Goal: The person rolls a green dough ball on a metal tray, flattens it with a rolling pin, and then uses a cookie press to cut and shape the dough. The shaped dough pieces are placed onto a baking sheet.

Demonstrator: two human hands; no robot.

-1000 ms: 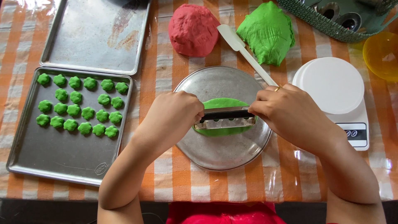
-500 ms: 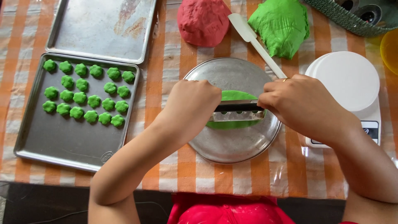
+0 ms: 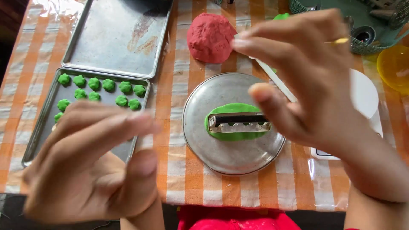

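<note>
Checked tablecloth, cutter (image 3: 239,122) lying crosswise on green dough (image 3: 232,135), both hands' grip wide, empty.

In front of you the round plate (image 3: 221,157) is dull brushed metal with faint scuffs, and the flat green dough (image 3: 232,108) on it looks soft and matt under the cutter (image 3: 238,122), a shiny metal strip with a black top. The two baking trays (image 3: 115,38) are grey metal, the upper one stained with brownish marks, while the red dough ball (image 3: 210,37) is matt and lumpy. Your desk (image 3: 170,140) wears an orange-and-white checked cloth beneath a glossy, wrinkled clear plastic sheet.
</note>
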